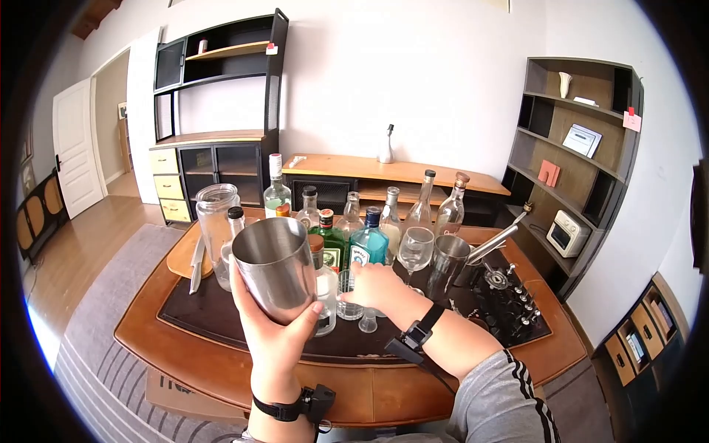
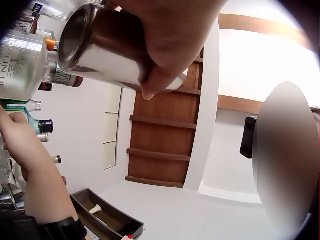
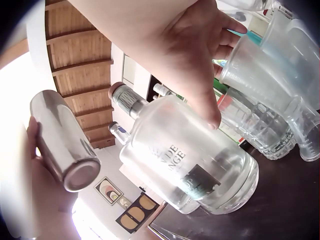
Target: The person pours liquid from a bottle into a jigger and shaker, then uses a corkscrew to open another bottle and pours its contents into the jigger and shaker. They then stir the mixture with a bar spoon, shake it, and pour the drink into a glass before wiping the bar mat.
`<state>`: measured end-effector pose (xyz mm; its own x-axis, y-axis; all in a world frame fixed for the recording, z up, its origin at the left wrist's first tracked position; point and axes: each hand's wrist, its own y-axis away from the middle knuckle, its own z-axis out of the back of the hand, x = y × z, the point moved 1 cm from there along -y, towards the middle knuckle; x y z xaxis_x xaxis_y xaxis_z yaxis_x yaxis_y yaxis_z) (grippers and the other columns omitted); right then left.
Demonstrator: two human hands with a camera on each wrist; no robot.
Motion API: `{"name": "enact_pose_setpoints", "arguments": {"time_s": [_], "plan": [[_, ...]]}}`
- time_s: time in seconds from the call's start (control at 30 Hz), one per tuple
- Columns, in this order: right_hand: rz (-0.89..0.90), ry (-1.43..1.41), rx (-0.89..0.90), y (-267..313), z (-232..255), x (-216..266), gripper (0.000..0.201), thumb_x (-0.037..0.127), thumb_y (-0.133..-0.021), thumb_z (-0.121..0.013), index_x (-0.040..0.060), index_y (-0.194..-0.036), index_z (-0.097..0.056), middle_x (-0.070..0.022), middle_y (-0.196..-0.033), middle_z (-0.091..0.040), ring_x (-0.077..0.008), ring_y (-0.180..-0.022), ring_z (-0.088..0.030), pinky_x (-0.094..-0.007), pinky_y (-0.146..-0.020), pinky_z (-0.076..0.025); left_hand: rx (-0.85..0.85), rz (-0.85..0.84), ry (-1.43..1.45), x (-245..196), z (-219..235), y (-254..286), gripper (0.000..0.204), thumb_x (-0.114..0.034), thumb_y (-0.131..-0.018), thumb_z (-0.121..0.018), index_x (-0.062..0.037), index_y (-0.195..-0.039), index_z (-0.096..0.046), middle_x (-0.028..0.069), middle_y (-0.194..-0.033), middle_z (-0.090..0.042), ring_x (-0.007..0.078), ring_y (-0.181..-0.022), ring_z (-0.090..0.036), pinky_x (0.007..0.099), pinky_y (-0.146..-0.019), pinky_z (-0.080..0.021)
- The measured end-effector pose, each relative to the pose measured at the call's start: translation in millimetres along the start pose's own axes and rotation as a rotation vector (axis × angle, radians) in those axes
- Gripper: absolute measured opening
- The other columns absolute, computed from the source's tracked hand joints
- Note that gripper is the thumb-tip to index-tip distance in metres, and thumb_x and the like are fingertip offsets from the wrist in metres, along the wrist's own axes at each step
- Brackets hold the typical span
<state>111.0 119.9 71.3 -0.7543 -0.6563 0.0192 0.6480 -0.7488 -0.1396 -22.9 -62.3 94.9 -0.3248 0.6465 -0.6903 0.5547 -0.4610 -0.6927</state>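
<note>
My left hand point(image 1: 277, 336) grips a metal shaker tin point(image 1: 275, 269), raised over the near edge of the desk and tilted, its mouth toward the head camera. In the left wrist view the tin's closed base point(image 2: 77, 37) faces left. My right hand point(image 1: 388, 288) reaches among the bottles, fingers extended in front of the blue bottle point(image 1: 375, 240). Its thumb point(image 3: 212, 112) is right beside the shoulder of a clear bottle with a wooden stopper point(image 3: 175, 145). A cut-glass tumbler point(image 3: 260, 130) and a clear plastic jigger point(image 3: 305, 125) stand below that hand. A green bottle point(image 1: 330, 235) is behind.
Several more bottles line the desk's back, beside a tall glass jar point(image 1: 216, 214). A stemmed glass point(image 1: 416, 247), a second metal tin point(image 1: 448, 258) and bar tools on a black rack point(image 1: 509, 295) stand right. A knife point(image 1: 197, 266) leans by a wooden board point(image 1: 181, 255) on the left.
</note>
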Motion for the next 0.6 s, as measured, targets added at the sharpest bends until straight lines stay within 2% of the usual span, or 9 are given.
{"name": "enact_pose_setpoints", "arguments": {"time_s": [0.03, 0.1, 0.2, 0.33, 0.47, 0.6], "plan": [[-0.009, 0.022, -0.007, -0.4, -3.0, 0.8, 0.069, 0.055, -0.074, -0.074, -0.0017, -0.110, -0.057, -0.0190, -0.093, -0.069, -0.0343, -0.090, -0.068, -0.0453, -0.079, -0.054, 0.012, 0.034, 0.085, -6.6, -4.3, 0.5, 0.114, -0.006, -0.060, -0.085, -0.0001, -0.151, -0.016, 0.0208, -0.144, -0.037, 0.0300, -0.132, -0.041, 0.0425, -0.110, -0.033], [-0.033, 0.042, 0.008, 1.4, -1.3, 4.2, 0.068, 0.055, -0.073, -0.074, -0.0006, -0.108, -0.057, -0.0178, -0.093, -0.069, -0.0337, -0.089, -0.068, -0.0450, -0.079, -0.053, 0.048, -0.007, 0.014, -2.7, -0.4, 2.0, 0.115, -0.007, -0.060, -0.086, 0.0003, -0.151, -0.016, 0.0208, -0.144, -0.037, 0.0302, -0.132, -0.041, 0.0426, -0.110, -0.033], [-0.009, 0.078, -0.118, 2.9, -11.5, 5.6, 0.069, 0.055, -0.073, -0.073, -0.0038, -0.104, -0.057, -0.0202, -0.086, -0.069, -0.0354, -0.083, -0.069, -0.0453, -0.075, -0.053, 0.061, -0.009, -0.003, -5.3, 0.9, 3.6, 0.115, -0.007, -0.060, -0.086, 0.0011, -0.150, -0.016, 0.0209, -0.144, -0.037, 0.0306, -0.132, -0.041, 0.0428, -0.111, -0.033], [-0.034, 0.050, -0.227, 6.0, -19.5, 4.9, 0.066, 0.054, -0.070, -0.075, -0.0017, -0.103, -0.059, -0.0212, -0.091, -0.068, -0.0369, -0.089, -0.065, -0.0472, -0.082, -0.048, 0.031, 0.027, 0.040, -5.7, 2.2, 2.9, 0.114, -0.007, -0.060, -0.085, 0.0010, -0.151, -0.016, 0.0209, -0.144, -0.037, 0.0304, -0.132, -0.040, 0.0429, -0.111, -0.033], [-0.067, -0.018, -0.236, 9.1, -22.3, 2.5, 0.065, 0.052, -0.069, -0.077, -0.0001, -0.104, -0.059, -0.0209, -0.095, -0.066, -0.0369, -0.096, -0.062, -0.0467, -0.086, -0.046, 0.018, -0.009, -0.019, -3.3, 2.3, 2.2, 0.114, -0.006, -0.060, -0.085, 0.0010, -0.151, -0.016, 0.0209, -0.144, -0.038, 0.0301, -0.132, -0.042, 0.0426, -0.110, -0.034], [-0.072, -0.096, -0.297, 12.7, -21.7, -1.9, 0.065, 0.049, -0.069, -0.078, 0.0004, -0.106, -0.058, -0.0195, -0.098, -0.066, -0.0360, -0.098, -0.060, -0.0479, -0.088, -0.044, 0.032, 0.038, 0.011, -5.4, -1.5, 2.0, 0.114, -0.006, -0.060, -0.085, 0.0010, -0.151, -0.016, 0.0211, -0.144, -0.037, 0.0303, -0.132, -0.041, 0.0419, -0.110, -0.034]]}}
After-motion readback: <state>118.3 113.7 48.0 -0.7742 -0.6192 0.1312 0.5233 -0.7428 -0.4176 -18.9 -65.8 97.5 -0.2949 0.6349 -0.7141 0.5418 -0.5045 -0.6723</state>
